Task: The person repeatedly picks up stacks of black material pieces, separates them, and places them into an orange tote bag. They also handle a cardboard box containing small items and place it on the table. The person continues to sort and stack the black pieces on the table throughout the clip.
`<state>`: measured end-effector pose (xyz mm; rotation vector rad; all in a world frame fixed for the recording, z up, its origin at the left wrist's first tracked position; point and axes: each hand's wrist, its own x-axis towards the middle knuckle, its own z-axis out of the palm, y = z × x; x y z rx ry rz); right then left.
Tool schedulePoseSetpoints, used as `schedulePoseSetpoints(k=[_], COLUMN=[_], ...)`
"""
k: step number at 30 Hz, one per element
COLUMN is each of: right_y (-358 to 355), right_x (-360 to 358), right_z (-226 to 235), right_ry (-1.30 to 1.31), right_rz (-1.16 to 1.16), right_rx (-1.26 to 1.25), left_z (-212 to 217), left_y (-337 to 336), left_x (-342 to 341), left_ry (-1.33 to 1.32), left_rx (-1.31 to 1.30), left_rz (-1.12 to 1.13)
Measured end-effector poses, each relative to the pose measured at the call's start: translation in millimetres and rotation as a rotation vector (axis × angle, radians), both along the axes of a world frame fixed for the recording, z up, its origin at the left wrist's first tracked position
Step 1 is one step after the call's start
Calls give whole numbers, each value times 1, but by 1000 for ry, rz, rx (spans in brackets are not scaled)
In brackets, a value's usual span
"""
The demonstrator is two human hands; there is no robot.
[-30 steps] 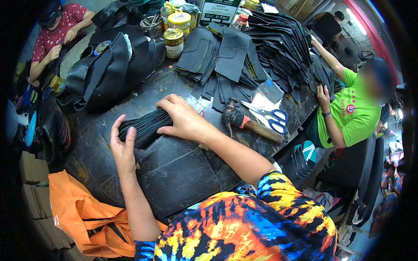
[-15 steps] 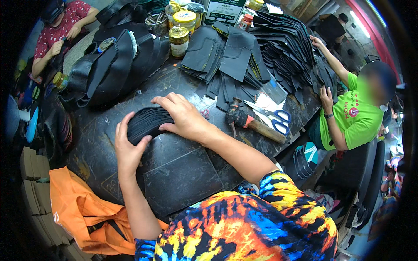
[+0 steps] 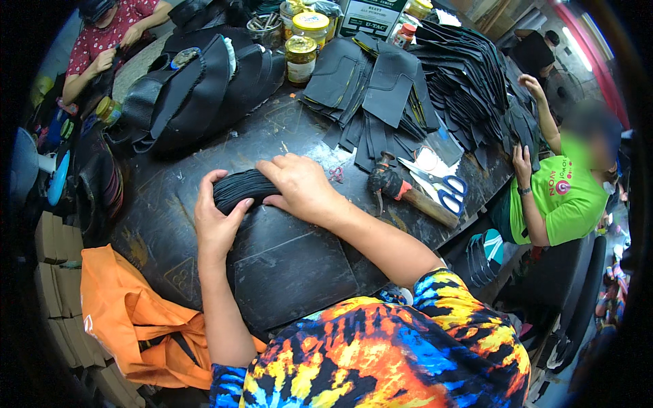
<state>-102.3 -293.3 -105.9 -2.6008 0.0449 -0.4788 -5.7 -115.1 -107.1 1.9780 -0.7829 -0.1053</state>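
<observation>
Between my two hands is a thick stack of thin black strips (image 3: 241,187), held on edge and bowed, just above or on the dark tabletop. My left hand (image 3: 218,214) grips its left end, thumb on the near side and fingers round the far side. At the right end my right hand (image 3: 300,185) closes over the stack, thumb near and fingers on top. Below the stack lies a flat dark square board (image 3: 292,265). Right of my right hand rest a hammer (image 3: 415,197) with a wrapped head and wooden handle, and scissors (image 3: 445,194) with blue handles.
Large curved black pieces (image 3: 183,95) lie back left. Jars (image 3: 300,60), cut black panels (image 3: 391,85) and a tall pile of black sheets (image 3: 459,75) fill the back. Orange cloth (image 3: 136,313) hangs near left. A person in green (image 3: 561,197) sits right; another in red (image 3: 102,41), far left.
The view has shifted, so the scene sits further right. My hands have turned the stack's edges more toward me, and it looks flatter and more bowed. The green-shirted person's raised hand has left the pile.
</observation>
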Motion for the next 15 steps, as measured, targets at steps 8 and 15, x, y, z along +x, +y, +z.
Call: schedulePoseSetpoints(k=[8,15], right_y=[-10,4], right_x=[2,7], right_z=[0,-13], right_ry=[-12,128], right_rz=[27,48], right_rx=[629,777], left_z=[-4,-20], left_y=[3,-1], left_x=[4,1], left_ry=[638,872], left_rx=[-582,-598], left_rz=[-90,-90])
